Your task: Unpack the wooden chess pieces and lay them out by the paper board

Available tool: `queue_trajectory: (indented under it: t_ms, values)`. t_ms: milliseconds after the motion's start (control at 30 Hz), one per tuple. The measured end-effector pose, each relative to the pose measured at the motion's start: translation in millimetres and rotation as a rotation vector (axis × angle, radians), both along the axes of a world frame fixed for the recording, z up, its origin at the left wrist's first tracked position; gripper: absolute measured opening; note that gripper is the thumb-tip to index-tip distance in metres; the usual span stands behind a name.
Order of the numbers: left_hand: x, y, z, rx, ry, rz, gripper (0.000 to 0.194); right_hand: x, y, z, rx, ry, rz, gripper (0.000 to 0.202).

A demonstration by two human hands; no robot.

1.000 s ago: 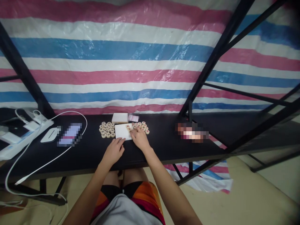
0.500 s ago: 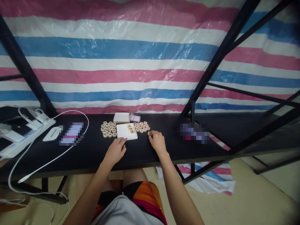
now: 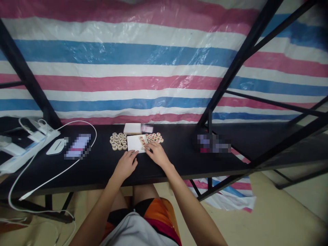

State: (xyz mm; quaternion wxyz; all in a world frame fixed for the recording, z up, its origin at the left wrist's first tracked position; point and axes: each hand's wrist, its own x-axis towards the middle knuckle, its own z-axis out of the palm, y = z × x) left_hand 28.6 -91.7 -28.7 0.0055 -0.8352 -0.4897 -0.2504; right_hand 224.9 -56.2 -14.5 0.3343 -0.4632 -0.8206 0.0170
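A shallow white box (image 3: 133, 142) lies on the black table before me, with a few xiangqi pieces (image 3: 142, 139) along its right side. My left hand (image 3: 126, 164) rests at the box's front edge, fingers stretched out and holding nothing. Over the box's front right corner, my right hand (image 3: 158, 155) pinches a round xiangqi piece, mostly hidden by the fingertips. Dark-marked xiangqi pieces (image 3: 118, 140) cluster to the left of the box. Red-marked xiangqi pieces (image 3: 155, 137) sit to its right, partly behind my right hand.
Behind the box stands another white box (image 3: 132, 128), with a blurred pink item (image 3: 147, 128) beside it. A blurred phone-like item (image 3: 78, 146), a white cable (image 3: 55, 174) and a power strip (image 3: 30, 148) are at left. Black frame bars (image 3: 228, 78) rise at right.
My right hand has moved left from the table beside the red-marked pieces to the box, carrying one piece. My left hand has stayed at the box's front edge.
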Motion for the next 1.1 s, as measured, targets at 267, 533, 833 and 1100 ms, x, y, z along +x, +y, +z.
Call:
queue_trajectory:
  t_ms: [267, 533, 833, 1100]
  values:
    - [0, 0, 1.0, -0.01, -0.012, -0.013, 0.038, 0, -1, 2.4, -0.005, -0.113, -0.019, 0.023]
    - [0, -2, 2.4, -0.01, -0.014, -0.002, 0.038, 24, -1, -6.2, 0.011, 0.04, -0.342, 0.031]
    - [0, -1, 2.9, -0.023, -0.023, -0.007, 0.038, 30, 3, -19.8, -0.139, -0.12, -0.42, 0.038]
    - [0, -3, 3.0, -0.01, -0.018, -0.004, 0.039, 29, -1, -19.4, -0.098, -0.088, -0.468, 0.029]
